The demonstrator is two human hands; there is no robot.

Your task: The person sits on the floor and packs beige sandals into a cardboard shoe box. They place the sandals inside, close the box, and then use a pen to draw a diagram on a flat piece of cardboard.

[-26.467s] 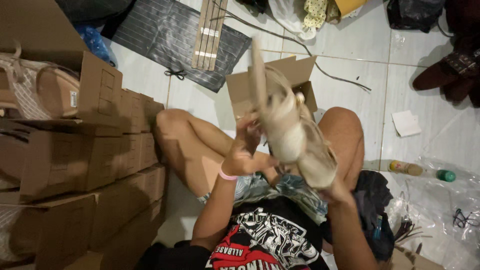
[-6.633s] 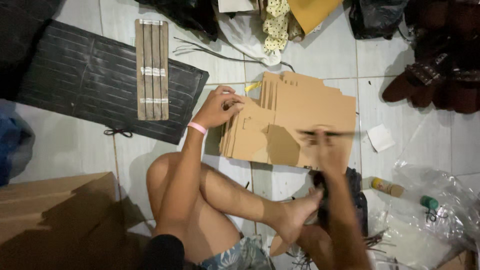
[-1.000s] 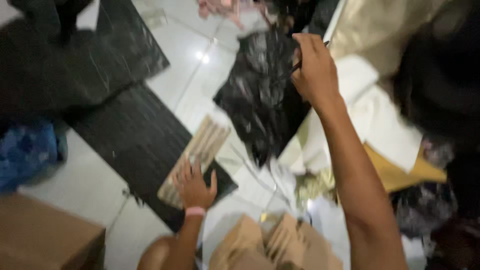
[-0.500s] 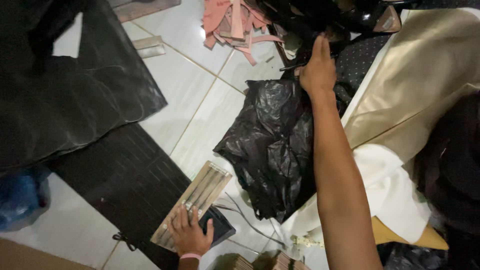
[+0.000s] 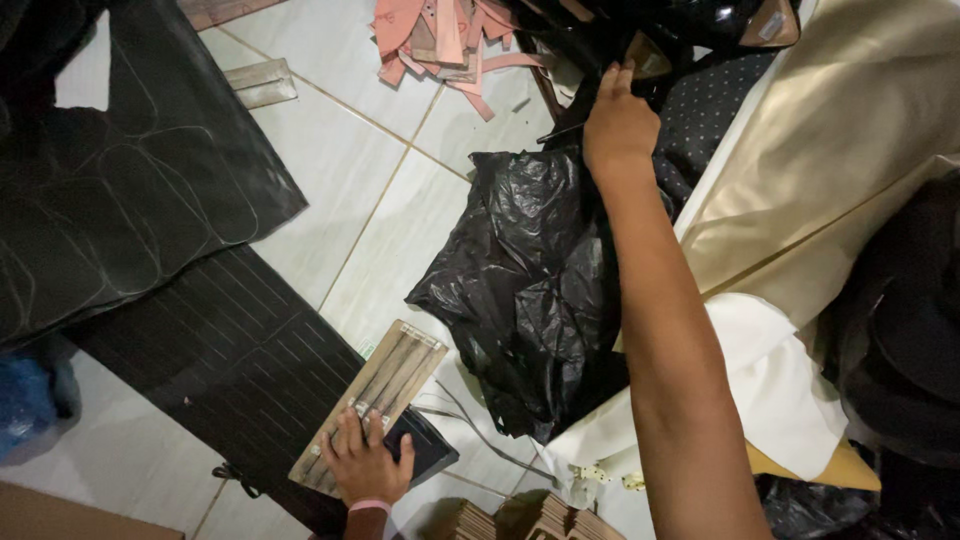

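Observation:
My left hand (image 5: 365,465) lies flat, fingers spread, on the near end of a tan bundle of flat strips (image 5: 385,385) that rests on a black ribbed mat (image 5: 230,370). My right arm stretches far forward over a crumpled black plastic bag (image 5: 530,290). My right hand (image 5: 615,125) has its fingers extended and touches a pile of dark shiny material and black shoes (image 5: 640,40) at the top. Nothing shows in its grasp, though the fingertips are partly lost against the dark pile.
Pink leather scraps (image 5: 440,35) lie on the white tiled floor (image 5: 370,180). A black sheet with traced outlines (image 5: 120,190) is at the left. Rolled beige fabric (image 5: 830,150) and white cloth (image 5: 770,390) fill the right side. Folded cardboard (image 5: 530,520) is at the bottom edge.
My right hand has moved a little farther forward, past the top of the black bag to the dark pile. My left hand has stayed on the strip bundle.

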